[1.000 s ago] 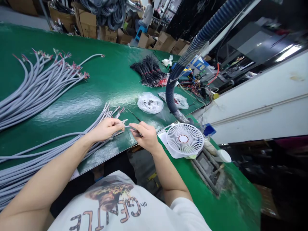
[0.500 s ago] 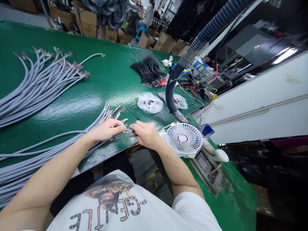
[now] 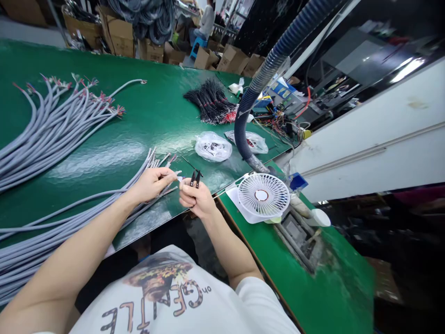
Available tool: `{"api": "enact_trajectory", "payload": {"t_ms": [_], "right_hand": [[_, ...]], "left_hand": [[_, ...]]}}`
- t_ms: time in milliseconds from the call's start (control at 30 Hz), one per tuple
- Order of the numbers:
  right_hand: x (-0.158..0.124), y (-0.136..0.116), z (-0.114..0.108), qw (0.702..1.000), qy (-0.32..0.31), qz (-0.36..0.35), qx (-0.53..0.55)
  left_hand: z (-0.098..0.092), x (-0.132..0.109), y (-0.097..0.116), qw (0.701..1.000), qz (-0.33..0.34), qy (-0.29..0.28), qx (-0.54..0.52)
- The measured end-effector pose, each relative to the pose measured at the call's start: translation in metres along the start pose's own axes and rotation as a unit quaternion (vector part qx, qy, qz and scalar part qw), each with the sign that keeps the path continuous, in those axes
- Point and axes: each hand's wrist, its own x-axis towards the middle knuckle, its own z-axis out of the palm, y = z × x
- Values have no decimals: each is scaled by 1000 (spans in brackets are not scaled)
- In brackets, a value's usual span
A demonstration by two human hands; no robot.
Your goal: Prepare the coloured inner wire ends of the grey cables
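Held at the Left, Faced from the Right

By the left hand (image 3: 153,184), narrowly closed, a thin, pale, frayed cable end (image 3: 180,178) is pinched; its axis appears pointed toward the right hand (image 3: 197,197), by which a slim black two-pronged tool (image 3: 198,179) is gripped. Contact there cannot be told. The end is held by the green-topped table's (image 3: 156,106) near edge, beside bundled round grey cables (image 3: 69,225).

The cables (image 3: 52,243) are grey, the tool (image 3: 198,180) black, the tabletop (image 3: 153,111) green (the fan (image 3: 263,195), white).

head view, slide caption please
Left grip on a cable end, right grip around a black tool, grey cables alongside.
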Motion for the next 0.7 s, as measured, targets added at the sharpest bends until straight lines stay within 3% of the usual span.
{"api": "enact_trajectory", "payload": {"t_ms": [100,167,267,333,367,433,500,600,700], "right_hand": [[-9,-13,-1,976,95,-124,-151],[-11,-22,-10,913,132,-207,-325],[-7,-29,-23,809,63,-263,-522],[-2,-31,-26,770,12,-275,-576],[0,-32,-25,764,-2,-275,-583],[5,-33,-21,787,-1,-258,-561],[11,-34,-16,852,17,-205,-482],[23,-32,-14,958,28,-67,-277],[37,-23,-16,994,6,37,-98]], "left_hand": [[-3,0,2,1000,-9,-7,-9],[-5,0,2,1000,-12,-12,-24],[-5,0,3,999,-9,-20,-34],[-4,0,3,999,-8,-27,-28],[-3,-1,3,999,-8,-34,-22],[-3,-1,3,998,-9,-57,-11],[-3,-2,3,996,-11,-90,-11],[-7,-4,3,990,-6,-138,-34],[-11,-4,4,987,-9,-150,-65]]}}
